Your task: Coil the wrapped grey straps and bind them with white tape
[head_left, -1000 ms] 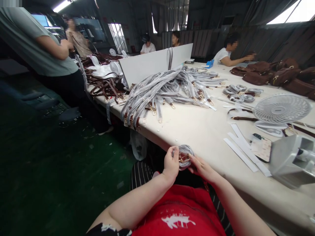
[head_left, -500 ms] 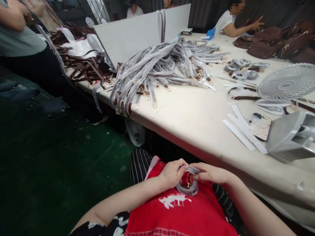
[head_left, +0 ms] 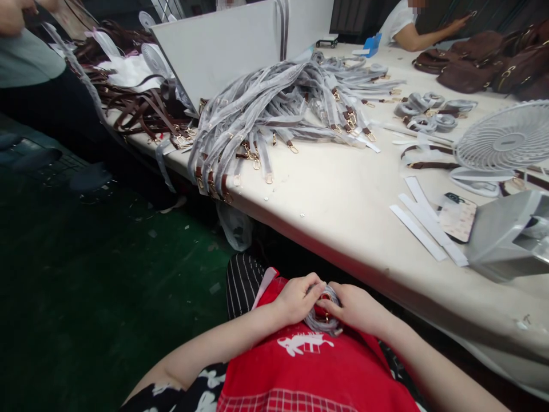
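Over my lap, against the red apron (head_left: 295, 366), is a bag strap (head_left: 319, 326) wound into a ring and wrapped in greyish clear plastic. A gold-coloured metal clasp shows inside the coil. My left hand (head_left: 302, 297) grips the coil's left side, thumb and fingers pinched at its upper rim. On the other side my right hand (head_left: 349, 306) is closed round the coil, its thumb reaching over the opening near the clasp. Fingers of both hands are partly hidden behind the coil.
On the white table (head_left: 326, 229) lies a large heap of wrapped straps (head_left: 266, 109). Coiled straps (head_left: 422, 111), a fan (head_left: 508, 137), paper strips (head_left: 424, 226), a phone (head_left: 457, 216) and a grey box (head_left: 510, 234) sit rightward. Brown bags (head_left: 467, 71) are near a seated person; another stands at left.
The strap's loose end at my right hand has been drawn in round the coil. My right hand has moved left and closed round it. The view has tilted slightly down.
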`<state>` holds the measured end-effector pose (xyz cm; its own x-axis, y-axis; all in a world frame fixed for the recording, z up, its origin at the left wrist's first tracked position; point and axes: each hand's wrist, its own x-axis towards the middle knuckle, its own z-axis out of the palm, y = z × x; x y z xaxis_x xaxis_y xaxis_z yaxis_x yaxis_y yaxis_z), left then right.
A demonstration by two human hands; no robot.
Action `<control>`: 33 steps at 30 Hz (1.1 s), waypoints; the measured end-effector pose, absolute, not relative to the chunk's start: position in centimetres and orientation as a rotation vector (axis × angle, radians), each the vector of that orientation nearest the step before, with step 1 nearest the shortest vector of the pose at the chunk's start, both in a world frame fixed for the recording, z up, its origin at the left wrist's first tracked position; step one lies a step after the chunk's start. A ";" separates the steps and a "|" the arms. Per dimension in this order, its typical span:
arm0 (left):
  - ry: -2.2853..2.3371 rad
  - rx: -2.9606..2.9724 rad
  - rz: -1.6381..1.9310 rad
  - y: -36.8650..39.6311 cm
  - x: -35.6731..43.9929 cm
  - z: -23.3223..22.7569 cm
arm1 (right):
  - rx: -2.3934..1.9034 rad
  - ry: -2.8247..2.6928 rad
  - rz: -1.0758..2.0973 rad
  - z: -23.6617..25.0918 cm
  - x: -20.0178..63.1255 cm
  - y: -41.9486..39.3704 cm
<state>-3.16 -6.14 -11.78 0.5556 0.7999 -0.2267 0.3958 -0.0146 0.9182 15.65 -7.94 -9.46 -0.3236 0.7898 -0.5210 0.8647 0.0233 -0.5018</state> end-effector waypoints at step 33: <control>1.075 1.702 0.401 -6.7 -2.6 -10.9 | 1.980 2.162 -1.058 -9.2 14.3 -9.9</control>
